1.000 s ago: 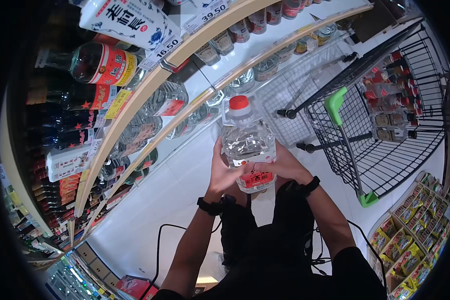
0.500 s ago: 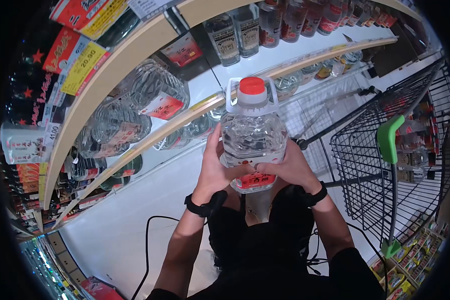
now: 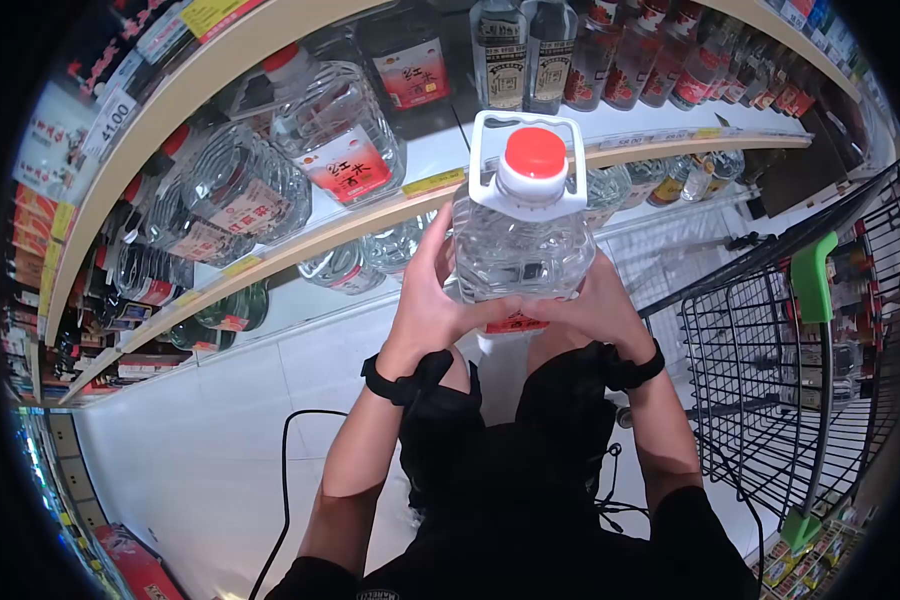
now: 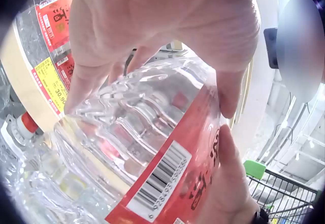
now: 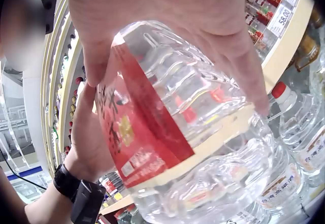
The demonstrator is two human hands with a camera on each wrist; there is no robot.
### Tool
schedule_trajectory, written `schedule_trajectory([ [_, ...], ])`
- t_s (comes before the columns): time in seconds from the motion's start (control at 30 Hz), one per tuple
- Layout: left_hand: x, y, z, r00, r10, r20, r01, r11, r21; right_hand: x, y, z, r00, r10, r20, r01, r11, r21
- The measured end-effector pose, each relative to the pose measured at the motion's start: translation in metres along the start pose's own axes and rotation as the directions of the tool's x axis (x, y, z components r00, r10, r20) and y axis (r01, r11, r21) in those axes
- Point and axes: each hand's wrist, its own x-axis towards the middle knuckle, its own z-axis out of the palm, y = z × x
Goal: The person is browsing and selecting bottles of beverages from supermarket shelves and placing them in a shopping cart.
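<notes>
A large clear plastic jug of liquor (image 3: 523, 252) with a red cap (image 3: 536, 152) and a white carry handle (image 3: 481, 150) is held between both hands, in front of the shelves. My left hand (image 3: 428, 308) grips its left side, and my right hand (image 3: 604, 308) grips the right, thumbs across the front. In the left wrist view the jug's red label (image 4: 177, 163) shows a barcode. Fingers of the left hand (image 4: 167, 18) curve round the ribbed plastic. From the right wrist, the right hand (image 5: 167, 10) wraps the jug in the same way.
Similar jugs with red labels (image 3: 348, 165) stand on the shelf to the left. Tall glass bottles (image 3: 550, 60) line it further right. Lower down sit more jugs (image 3: 340, 262). A black wire shopping cart (image 3: 750, 370) with bottles inside stands at the right. A cable (image 3: 286, 470) hangs at left.
The jug has risen in the head view and tilted so its cap and handle face the camera more. Both hands keep their grip. The view has moved closer to the shelves; the cart sits further right.
</notes>
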Motion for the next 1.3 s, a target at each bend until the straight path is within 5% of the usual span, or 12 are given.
schedule_trajectory([
  [0.17,0.003,0.019,-0.004,0.986,0.161,0.053,-0.169,0.936,0.310,0.002,-0.011,-0.007,0.992,-0.123,-0.010,0.120,0.980,-0.157],
  [0.2,0.004,0.024,-0.006,0.984,0.169,0.055,-0.177,0.906,0.385,0.005,-0.026,-0.004,0.999,-0.039,-0.001,0.039,0.995,-0.089],
  [0.43,0.037,0.057,-0.016,0.933,0.355,0.058,-0.353,0.869,0.348,0.041,-0.077,-0.005,0.966,-0.255,0.045,0.256,0.913,-0.318],
  [0.47,0.039,0.060,-0.018,0.907,0.420,0.019,-0.372,0.780,0.503,0.048,-0.073,-0.007,0.939,-0.343,0.034,0.335,0.887,-0.317],
  [0.57,0.041,0.083,-0.015,0.896,0.444,-0.014,-0.312,0.651,0.692,0.070,-0.075,-0.010,0.892,-0.447,0.075,0.446,0.836,-0.320],
  [0.73,0.053,0.079,-0.019,0.876,0.471,-0.104,-0.300,0.701,0.647,0.103,-0.066,-0.012,0.869,-0.481,0.114,0.492,0.819,-0.295],
  [0.87,0.064,0.056,-0.038,0.826,0.560,-0.055,-0.332,0.564,0.756,0.127,-0.040,0.002,0.794,-0.605,0.059,0.602,0.771,-0.208],
  [0.97,0.073,0.037,-0.050,0.844,0.531,-0.076,-0.337,0.635,0.695,0.135,-0.039,0.008,0.792,-0.606,0.073,0.608,0.775,-0.169],
  [1.3,0.084,0.026,-0.050,0.862,0.466,-0.201,-0.125,0.579,0.806,0.174,-0.022,0.012,0.828,-0.538,0.159,0.550,0.834,-0.040],
])
